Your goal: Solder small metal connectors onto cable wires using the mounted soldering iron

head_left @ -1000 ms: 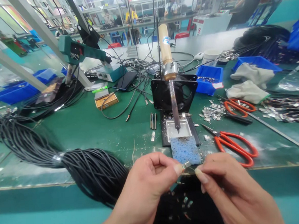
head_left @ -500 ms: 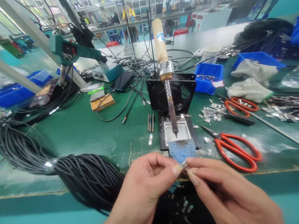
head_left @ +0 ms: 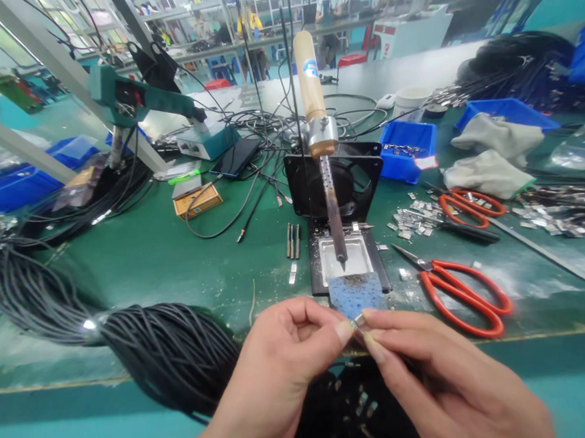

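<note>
Between my fingertips is a small silvery metal connector (head_left: 358,320), partly covered. My left hand (head_left: 295,359) pinches it from the left with thumb and forefinger. From the right, my right hand (head_left: 433,362) grips its other end; whether a cable runs back under that palm is hidden. Just beyond the fingers lies a blue sponge (head_left: 356,294). Over the metal tray (head_left: 333,259) behind it, a soldering iron (head_left: 331,189) with a wooden handle hangs tip down in a clamp.
Red-handled scissors (head_left: 468,293) lie to the right, near loose metal connectors (head_left: 415,220). A thick bundle of black cables (head_left: 166,348) hangs over the table edge at left. Behind the iron stands a black fan (head_left: 337,182). Blue bins (head_left: 405,154) and gloves (head_left: 494,171) sit farther right.
The view has shifted very slightly. Both hands keep the same pinch on the connector, with no clear movement.
</note>
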Available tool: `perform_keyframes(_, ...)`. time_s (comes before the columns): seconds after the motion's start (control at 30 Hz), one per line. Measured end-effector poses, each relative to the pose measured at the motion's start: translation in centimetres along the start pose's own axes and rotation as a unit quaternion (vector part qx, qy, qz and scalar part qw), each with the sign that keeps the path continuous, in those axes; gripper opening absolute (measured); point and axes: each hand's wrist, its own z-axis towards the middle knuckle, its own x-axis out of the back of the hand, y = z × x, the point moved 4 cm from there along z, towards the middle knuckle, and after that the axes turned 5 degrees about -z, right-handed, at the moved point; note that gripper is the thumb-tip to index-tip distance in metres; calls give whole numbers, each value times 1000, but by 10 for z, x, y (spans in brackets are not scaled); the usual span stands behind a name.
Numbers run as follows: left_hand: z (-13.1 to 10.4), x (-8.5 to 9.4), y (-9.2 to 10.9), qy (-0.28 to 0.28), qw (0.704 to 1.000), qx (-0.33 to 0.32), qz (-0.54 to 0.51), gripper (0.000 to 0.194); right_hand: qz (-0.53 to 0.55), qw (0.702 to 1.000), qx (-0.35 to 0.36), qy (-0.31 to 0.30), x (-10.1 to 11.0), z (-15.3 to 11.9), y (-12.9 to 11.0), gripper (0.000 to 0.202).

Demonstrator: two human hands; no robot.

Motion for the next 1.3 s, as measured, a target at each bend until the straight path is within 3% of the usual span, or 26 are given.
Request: perform_keyframes(1.3,28,-3,22,29,999,-28,3,27,31,998,-30,36,-12,32,4,13)
